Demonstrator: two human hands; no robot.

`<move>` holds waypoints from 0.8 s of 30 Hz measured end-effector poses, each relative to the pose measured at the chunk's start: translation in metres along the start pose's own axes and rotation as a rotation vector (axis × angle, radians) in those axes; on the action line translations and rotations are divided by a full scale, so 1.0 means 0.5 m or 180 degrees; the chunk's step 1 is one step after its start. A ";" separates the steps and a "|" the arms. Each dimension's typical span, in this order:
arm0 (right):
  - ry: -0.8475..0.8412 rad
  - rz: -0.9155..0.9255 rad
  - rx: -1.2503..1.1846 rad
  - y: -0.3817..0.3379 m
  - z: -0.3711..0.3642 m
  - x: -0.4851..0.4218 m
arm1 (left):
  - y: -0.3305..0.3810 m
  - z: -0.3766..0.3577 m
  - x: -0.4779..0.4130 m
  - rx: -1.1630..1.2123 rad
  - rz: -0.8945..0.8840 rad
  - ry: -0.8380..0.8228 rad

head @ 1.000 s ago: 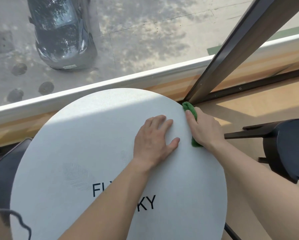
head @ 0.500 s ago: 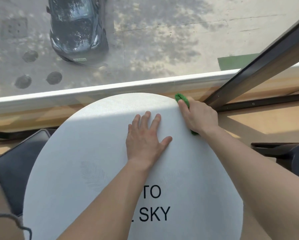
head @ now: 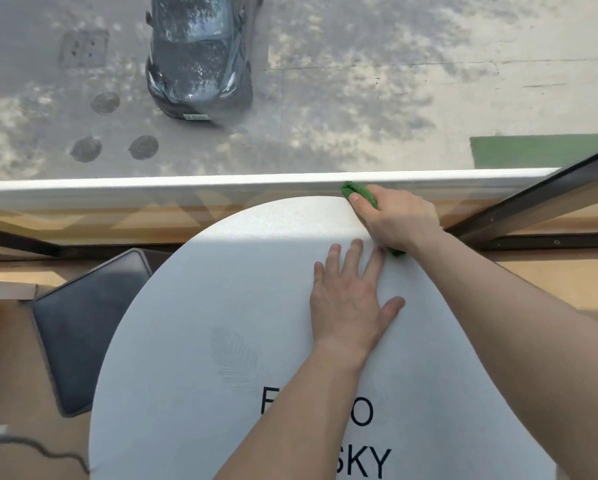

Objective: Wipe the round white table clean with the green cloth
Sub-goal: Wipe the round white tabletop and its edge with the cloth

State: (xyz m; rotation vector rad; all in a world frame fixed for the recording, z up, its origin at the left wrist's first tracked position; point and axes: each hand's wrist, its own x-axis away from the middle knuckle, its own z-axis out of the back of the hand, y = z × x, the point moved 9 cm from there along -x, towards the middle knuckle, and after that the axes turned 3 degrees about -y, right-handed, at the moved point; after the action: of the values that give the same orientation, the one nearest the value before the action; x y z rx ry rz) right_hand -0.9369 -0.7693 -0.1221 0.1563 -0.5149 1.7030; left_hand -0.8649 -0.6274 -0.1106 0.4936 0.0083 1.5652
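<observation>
The round white desk (head: 221, 341) is filling the lower middle of the head view, and every place here is being told from it. The left hand (head: 351, 306) is lying flat on the desk's top, right of its centre, with fingers spread and palm down, gripping nothing. The right hand (head: 394, 220) is sitting at the desk's far right rim, closed around the green cloth (head: 358, 192), which is pressing against the rim there; one end of the cloth is poking out past the fingertips toward the white window ledge (head: 152, 192), and a small bit is showing below the heel of the hand. The two hands are lying close together, the left fingertips just beside the right wrist. Black letters (head: 363, 410) and a faint feather print (head: 237, 358) are showing on the desk's near half, partly covered by the left forearm. A dark seat cushion (head: 79, 323) is sitting just left of the desk. Beyond the ledge, far below through the glass, a dark car (head: 197, 53) is standing on pavement.
</observation>
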 end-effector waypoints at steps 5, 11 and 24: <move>0.0003 -0.0156 0.0024 0.012 0.008 0.007 | 0.004 -0.004 -0.003 0.0041 0.0005 -0.0091; -0.0065 0.0775 0.0318 -0.207 -0.025 -0.041 | -0.030 0.038 0.005 0.0580 -0.0195 0.0198; -0.0188 0.1170 0.0852 -0.388 -0.075 -0.025 | -0.352 0.088 0.106 0.0344 0.1160 0.0356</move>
State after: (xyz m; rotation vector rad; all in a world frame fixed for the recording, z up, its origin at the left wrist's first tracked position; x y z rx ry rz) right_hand -0.7410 -0.7432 -0.1121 0.3210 -0.3714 2.1303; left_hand -0.6825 -0.5775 -0.1084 0.5115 0.0935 1.9562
